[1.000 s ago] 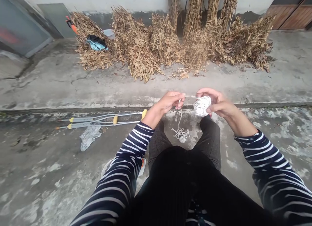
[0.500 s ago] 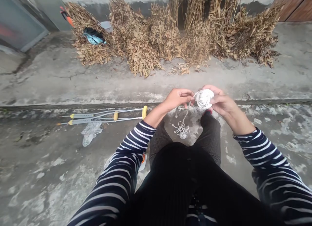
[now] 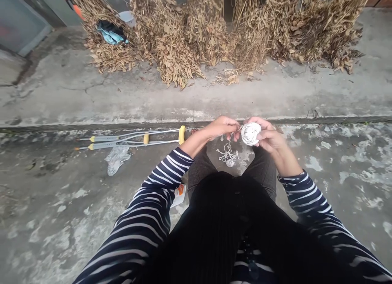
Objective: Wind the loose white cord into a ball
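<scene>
Two holds: right grip (image 3: 269, 137) clasps white ball (image 3: 250, 134), apparently steadying it; left grip (image 3: 222, 128) pinches cord (image 3: 240, 128), likely for tension.

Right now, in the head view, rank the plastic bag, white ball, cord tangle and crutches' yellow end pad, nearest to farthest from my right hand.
1. White ball: held in your right hand.
2. Cord tangle: lower, slightly left.
3. Yellow end pad: farther left.
4. Plastic bag: farthest left, by the crutches.
</scene>
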Available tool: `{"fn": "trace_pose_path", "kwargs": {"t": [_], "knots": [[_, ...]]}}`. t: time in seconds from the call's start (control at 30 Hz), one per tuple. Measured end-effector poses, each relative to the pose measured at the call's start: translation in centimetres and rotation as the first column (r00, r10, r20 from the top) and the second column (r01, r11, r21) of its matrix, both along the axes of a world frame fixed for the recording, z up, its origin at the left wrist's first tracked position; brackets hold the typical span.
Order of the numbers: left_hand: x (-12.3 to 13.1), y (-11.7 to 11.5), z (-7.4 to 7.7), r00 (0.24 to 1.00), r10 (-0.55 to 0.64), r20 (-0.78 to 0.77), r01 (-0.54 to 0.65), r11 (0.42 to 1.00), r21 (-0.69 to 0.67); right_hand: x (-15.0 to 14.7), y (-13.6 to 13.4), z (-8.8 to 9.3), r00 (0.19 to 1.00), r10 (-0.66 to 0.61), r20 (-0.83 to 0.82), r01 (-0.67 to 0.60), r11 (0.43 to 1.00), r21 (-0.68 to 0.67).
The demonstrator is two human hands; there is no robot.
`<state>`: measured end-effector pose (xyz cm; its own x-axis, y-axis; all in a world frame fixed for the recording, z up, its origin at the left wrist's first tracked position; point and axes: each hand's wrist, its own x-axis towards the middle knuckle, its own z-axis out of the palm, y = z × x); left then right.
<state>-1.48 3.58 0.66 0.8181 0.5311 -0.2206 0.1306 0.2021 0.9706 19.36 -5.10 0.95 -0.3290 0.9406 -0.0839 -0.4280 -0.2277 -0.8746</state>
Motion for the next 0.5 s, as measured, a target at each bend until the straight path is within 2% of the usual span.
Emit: {"fn": "trace_pose_path", "kwargs": {"t": [0.2, 0.37, 0.5], "knots": [[0.8, -0.2, -1.1, 0.992, 0.037, -0.122, -0.038, 0.999, -0.006, 0.1, -0.3, 0.0, 0.996, -0.089, -0.017, 0.089, 0.996, -0.008], [1.9, -0.3, -2.9, 0.971, 0.170, -0.168, -0.187, 0.978, -0.096, 0.4, -0.7, 0.6, 0.991, -0.126, -0.032, 0.127, 0.992, 0.009], [2.9, 0.3, -4.5, 0.954, 0.247, -0.171, -0.267, 0.958, -0.102, 0.2, -1.2, 0.5, 0.991, -0.135, 0.009, 0.135, 0.991, 0.017]]}}
